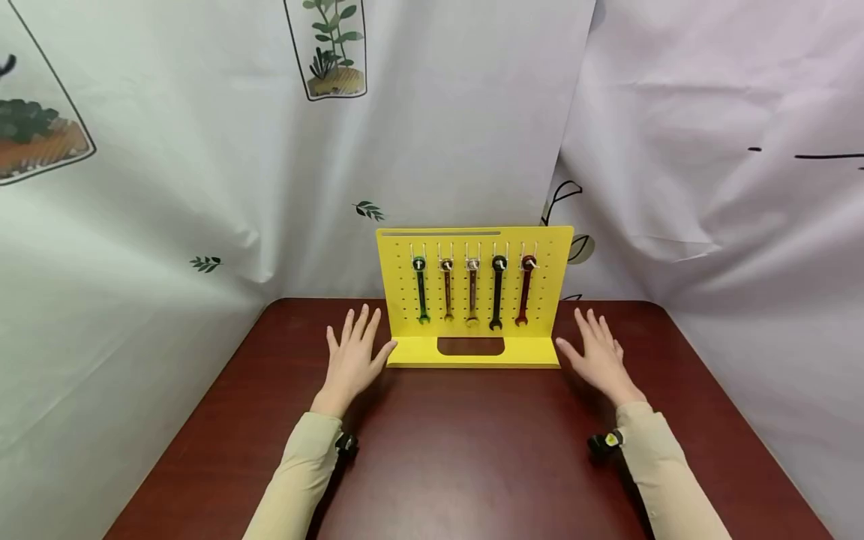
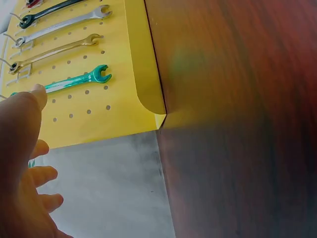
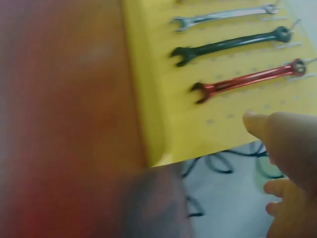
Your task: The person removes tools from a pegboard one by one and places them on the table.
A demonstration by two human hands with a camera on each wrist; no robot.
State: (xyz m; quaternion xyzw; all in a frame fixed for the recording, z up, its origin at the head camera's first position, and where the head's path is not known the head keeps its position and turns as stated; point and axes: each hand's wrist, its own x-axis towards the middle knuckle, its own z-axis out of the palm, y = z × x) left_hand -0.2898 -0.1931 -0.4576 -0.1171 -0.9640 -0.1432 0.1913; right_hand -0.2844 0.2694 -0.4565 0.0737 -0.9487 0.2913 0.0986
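Note:
A yellow pegboard stand stands at the back of the table. Several combination wrenches hang on its hooks in a row: a green wrench, a gold wrench, a silver wrench, a black wrench and a red wrench. My left hand is at the board's left side, fingers spread, nearest the green wrench and holding nothing. At the right side my right hand reaches forward with extended fingers, nearest the red wrench and likewise holding nothing. Whether either hand touches the board, I cannot tell.
The dark red-brown table stretches in front of the board. White cloth printed with plants hangs behind and at both sides. A dark wrist camera is on the left wrist, another camera on the right.

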